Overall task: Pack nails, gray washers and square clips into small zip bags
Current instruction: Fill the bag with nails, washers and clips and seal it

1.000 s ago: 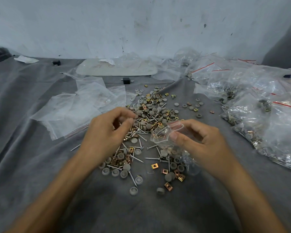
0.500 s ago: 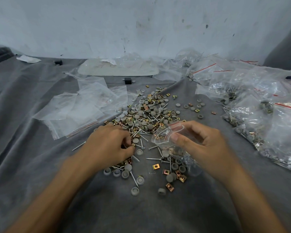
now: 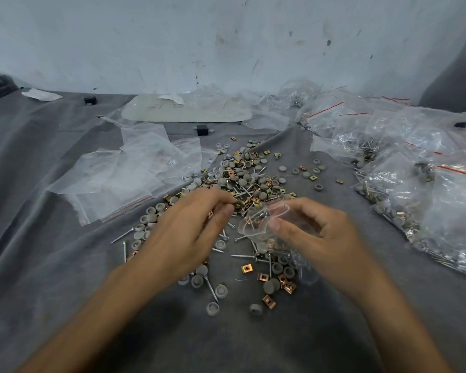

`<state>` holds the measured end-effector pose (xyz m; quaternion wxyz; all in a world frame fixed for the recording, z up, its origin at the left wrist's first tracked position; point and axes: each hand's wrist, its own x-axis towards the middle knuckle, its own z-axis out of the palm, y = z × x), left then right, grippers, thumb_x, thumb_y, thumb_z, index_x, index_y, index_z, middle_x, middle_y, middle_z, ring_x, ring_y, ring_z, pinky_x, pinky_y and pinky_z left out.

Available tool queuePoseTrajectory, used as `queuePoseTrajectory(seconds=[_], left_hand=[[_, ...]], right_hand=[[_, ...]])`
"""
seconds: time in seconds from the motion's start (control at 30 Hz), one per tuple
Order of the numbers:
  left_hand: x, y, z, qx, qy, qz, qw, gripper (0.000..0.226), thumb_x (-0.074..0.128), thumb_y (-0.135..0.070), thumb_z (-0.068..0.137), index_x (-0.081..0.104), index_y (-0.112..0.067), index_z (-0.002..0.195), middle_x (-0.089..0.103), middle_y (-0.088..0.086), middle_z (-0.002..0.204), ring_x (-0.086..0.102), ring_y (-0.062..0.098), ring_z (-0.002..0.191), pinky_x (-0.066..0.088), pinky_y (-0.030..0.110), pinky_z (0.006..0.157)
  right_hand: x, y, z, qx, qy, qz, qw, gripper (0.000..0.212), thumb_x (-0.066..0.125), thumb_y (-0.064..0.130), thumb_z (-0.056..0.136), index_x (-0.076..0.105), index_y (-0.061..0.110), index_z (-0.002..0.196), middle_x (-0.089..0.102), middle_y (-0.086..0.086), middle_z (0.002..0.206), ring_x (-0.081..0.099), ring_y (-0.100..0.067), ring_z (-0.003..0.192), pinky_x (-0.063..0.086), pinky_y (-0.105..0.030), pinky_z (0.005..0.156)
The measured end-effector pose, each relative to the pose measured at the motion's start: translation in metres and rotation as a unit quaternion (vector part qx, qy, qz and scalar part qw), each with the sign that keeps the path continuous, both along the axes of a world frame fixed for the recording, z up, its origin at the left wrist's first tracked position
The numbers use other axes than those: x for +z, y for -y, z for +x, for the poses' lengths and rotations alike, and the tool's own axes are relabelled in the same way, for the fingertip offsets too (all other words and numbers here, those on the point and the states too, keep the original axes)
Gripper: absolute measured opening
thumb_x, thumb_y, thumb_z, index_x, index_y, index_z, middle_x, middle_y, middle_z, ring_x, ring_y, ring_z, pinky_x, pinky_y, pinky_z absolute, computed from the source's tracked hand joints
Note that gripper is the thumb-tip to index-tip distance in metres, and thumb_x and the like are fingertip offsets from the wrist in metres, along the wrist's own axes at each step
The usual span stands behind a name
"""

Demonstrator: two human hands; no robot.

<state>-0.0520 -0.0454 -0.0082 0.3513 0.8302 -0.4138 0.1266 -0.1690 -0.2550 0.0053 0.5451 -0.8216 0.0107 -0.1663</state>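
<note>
The left hand (image 3: 189, 232) hovers over the near edge of the loose pile (image 3: 249, 179) of nails, gray washers and clips on the gray cloth (image 3: 65, 265). Its thumb and forefinger pinch a small brass-coloured piece, judged to be a square clip (image 3: 237, 204); blur prevents certainty. The right hand (image 3: 323, 238) grips the small zip bag (image 3: 256, 224) near its red-striped rim, thumb in front, with the mouth held open; nails and clips show inside. Governing relation: the bag's mouth lies just right of the left fingertips, near but apart, opening toward them. The left hand is nearer and loaded; a short rightward carry should place the clip. Filled bags (image 3: 428, 200) lie to the right, empty bags (image 3: 124, 179) to the left.
</note>
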Motion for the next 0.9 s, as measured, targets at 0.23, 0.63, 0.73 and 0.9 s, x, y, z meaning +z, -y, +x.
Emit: queuePoseTrajectory(seconds=[0.23,0.63,0.73,0.9], left_hand=[[0.005,0.006,-0.016,-0.061,0.033,0.012,0.998,0.021,0.038,-0.044,0.104,0.052,-0.034,0.114,0.062,-0.011,0.102,0.06,0.011,0.094,0.05,0.037,0.081],[0.003,0.003,-0.009,-0.031,0.013,0.03,0.999,0.013,0.05,-0.047,0.1,0.056,-0.037,0.095,0.055,-0.021,0.084,0.053,-0.003,0.083,0.038,0.015,0.071],[0.003,0.005,-0.011,-0.044,0.008,0.071,0.996,0.012,0.053,-0.047,0.096,0.059,-0.038,0.089,0.054,-0.023,0.078,0.052,-0.005,0.079,0.038,0.016,0.07],[0.003,0.004,-0.012,-0.046,-0.025,0.105,0.993,0.016,0.053,-0.046,0.092,0.062,-0.035,0.086,0.057,-0.019,0.078,0.056,0.001,0.081,0.045,0.025,0.073]], right_hand=[[-0.001,-0.001,0.002,0.0,-0.001,-0.003,1.0,0.014,0.075,0.029,0.09,0.075,0.032,0.104,0.077,0.008,0.099,0.074,-0.014,0.091,0.062,-0.04,0.081],[-0.005,0.005,0.005,-0.02,0.027,-0.006,0.999,0.024,0.073,0.049,0.084,0.074,0.041,0.106,0.078,0.01,0.099,0.075,-0.009,0.092,0.062,-0.039,0.082],[-0.006,0.005,0.006,-0.023,0.032,-0.005,0.999,0.018,0.074,0.043,0.087,0.074,0.041,0.105,0.078,0.012,0.099,0.074,-0.008,0.092,0.062,-0.038,0.082],[-0.005,0.009,0.005,-0.041,0.047,0.012,0.998,0.017,0.076,0.025,0.091,0.076,0.038,0.103,0.078,0.013,0.096,0.074,-0.006,0.088,0.057,-0.02,0.074]])
